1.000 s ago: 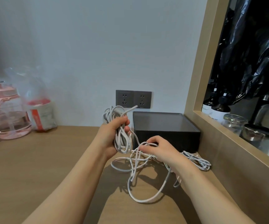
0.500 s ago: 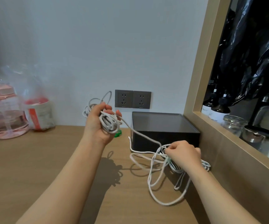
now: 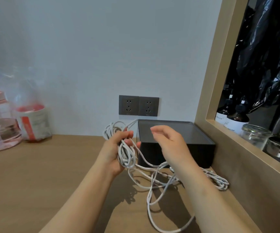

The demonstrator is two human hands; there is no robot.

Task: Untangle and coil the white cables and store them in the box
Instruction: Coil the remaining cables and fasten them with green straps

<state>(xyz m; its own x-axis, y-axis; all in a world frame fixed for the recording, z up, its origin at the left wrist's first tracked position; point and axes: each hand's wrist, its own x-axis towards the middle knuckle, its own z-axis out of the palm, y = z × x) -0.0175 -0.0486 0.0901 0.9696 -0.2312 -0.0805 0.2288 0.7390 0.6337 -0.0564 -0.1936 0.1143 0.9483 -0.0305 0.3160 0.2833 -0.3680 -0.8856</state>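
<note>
White cables [image 3: 126, 157] part-coiled, gripped in left hand [image 3: 112, 148]; right hand [image 3: 171, 143] loosely open, empty; tangle lies on counter [image 3: 35, 165], box [image 3: 201, 153] seemingly unfilled.

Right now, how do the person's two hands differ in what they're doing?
The left hand grips a coiled bundle of white cable; the right hand holds nothing. The left hand's fingers curl round the loops; the right hand's are loose and relaxed. The left hand is left of the black box; the right hand is in front of it. Both are raised above the wooden table.
</note>
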